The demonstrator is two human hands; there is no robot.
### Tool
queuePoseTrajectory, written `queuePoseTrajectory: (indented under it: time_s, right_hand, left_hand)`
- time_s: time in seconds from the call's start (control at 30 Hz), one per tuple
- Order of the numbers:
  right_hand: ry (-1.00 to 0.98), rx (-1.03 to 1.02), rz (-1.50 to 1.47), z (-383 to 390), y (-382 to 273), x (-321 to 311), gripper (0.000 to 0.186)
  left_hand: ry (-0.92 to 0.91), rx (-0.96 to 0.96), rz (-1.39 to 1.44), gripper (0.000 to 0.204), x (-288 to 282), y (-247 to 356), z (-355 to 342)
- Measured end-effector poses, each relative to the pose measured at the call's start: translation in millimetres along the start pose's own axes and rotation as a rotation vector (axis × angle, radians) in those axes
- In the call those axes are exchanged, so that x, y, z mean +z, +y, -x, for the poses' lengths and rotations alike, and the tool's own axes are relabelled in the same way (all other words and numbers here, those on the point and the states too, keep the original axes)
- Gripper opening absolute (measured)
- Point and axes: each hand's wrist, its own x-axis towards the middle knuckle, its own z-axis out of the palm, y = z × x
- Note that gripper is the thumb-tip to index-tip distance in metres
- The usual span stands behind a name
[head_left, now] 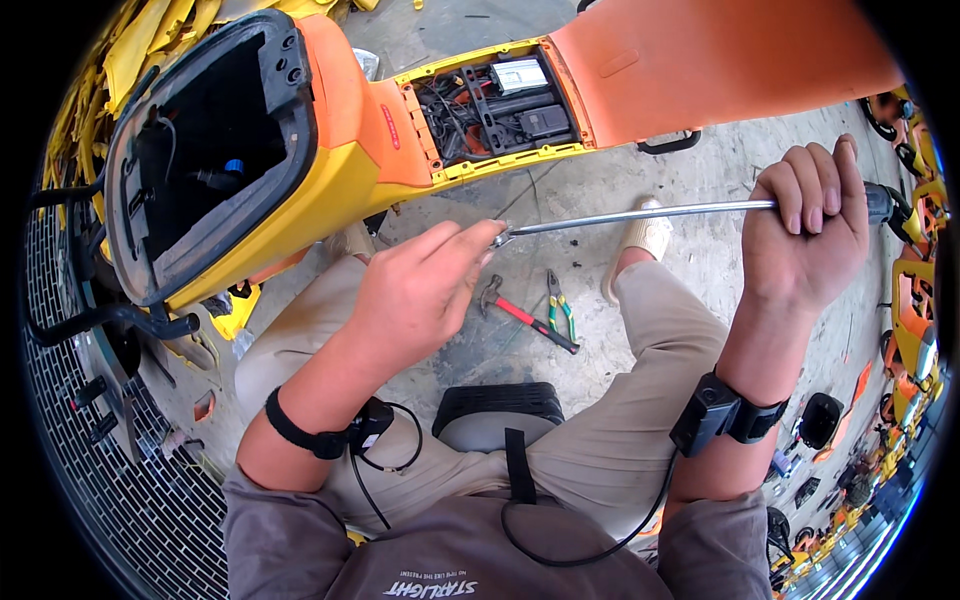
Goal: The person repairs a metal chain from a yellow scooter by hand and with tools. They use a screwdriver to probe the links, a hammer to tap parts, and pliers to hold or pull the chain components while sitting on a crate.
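The person wears a dark grey-brown shirt (570,535) with short, loose sleeves (275,530) and small pale lettering (435,584) across the chest. The trousers (640,400) are plain beige, creased around the knees, and the shoes (648,238) are cream. A black band (300,432) circles the left forearm (335,375), bearing a dark module (373,425) with a whitish label and a looping thin black cable (412,455). The right forearm (780,350) carries another black strap (757,422) with a boxy dark unit (705,415), whose black lead (590,562) curves across the shirt. A flat black strip (518,465) hangs at the waist.
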Motion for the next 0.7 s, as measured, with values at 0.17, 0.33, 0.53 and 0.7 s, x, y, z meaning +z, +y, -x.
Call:
queuePoseTrajectory:
  time_s: [0.17,0.33,0.53,0.7]
  right_hand:
    - [0.002,-0.03,0.056,5,6,5,0.015]
    - [0.088,-0.098,0.233,11,15,19,0.013]
    - [-0.204,-0.039,0.212,18,26,19,0.021]
    - [0.205,-0.069,0.241,26,38,29,0.015]
  left_hand:
    - [0.031,-0.002,-0.002,0.034,3,-1,2]
    - [0.047,-0.027,-0.039,0.031,8,-2,4]
    - [0.057,-0.047,-0.045,0.027,17,-7,3]
    - [0.054,-0.078,-0.052,0.026,22,-9,6]
